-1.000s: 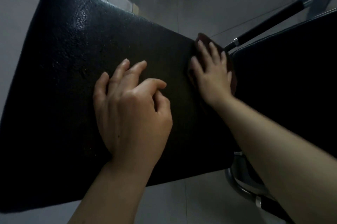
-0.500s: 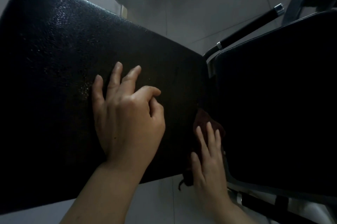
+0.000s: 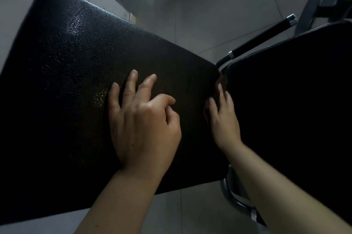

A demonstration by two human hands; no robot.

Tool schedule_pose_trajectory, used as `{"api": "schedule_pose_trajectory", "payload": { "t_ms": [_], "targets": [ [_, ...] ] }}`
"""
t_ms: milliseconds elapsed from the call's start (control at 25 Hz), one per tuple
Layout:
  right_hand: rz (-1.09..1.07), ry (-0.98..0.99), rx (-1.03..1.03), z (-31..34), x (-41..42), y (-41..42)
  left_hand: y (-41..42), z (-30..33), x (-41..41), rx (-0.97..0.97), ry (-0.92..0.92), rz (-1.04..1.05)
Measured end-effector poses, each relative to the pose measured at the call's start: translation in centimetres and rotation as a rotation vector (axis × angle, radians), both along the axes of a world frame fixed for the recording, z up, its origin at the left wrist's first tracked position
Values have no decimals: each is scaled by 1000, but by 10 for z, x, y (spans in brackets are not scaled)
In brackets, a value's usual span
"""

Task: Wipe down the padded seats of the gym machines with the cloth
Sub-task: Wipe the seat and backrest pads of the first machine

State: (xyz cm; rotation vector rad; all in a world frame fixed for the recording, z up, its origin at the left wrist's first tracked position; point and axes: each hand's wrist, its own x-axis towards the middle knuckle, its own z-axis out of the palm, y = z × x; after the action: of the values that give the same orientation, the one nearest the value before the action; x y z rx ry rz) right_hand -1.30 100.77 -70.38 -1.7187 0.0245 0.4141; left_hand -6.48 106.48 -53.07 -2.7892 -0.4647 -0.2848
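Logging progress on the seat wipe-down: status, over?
Left hand resting on black seat pad. Right hand pressing at pad's right edge; cloth barely visible beneath. Nothing in the way.

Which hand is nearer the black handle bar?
Right. The right hand is at the pad's right edge, just below the handle bar's lower end. The left hand rests mid-pad, farther off.

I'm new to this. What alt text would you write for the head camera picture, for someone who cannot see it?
Seen from above, a person's left hand rests on a black padded seat, fingers spread, while the right hand presses straight fingers against the seat's right edge, over a dark cloth that barely shows. A second black pad sits to the right, with a black handle bar above a grey floor.
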Motion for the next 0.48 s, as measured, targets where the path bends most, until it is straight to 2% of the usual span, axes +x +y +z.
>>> {"api": "schedule_pose_trajectory", "payload": {
  "t_ms": [120, 200, 360, 480],
  "targets": [
    [122, 5, -103, 5, -85, -23, 0, 2, 1, -15, 22, 14],
    [147, 41, -111, 6, -113, -29, 0, 2, 0, -28, 35, 16],
    [48, 120, -69, 1, -78, -20, 0, 1, 0, -33, 30, 8],
    [1, 96, -35, -3, -20, -5, 1, -1, -1, -30, 22, -5]
  ]
}}
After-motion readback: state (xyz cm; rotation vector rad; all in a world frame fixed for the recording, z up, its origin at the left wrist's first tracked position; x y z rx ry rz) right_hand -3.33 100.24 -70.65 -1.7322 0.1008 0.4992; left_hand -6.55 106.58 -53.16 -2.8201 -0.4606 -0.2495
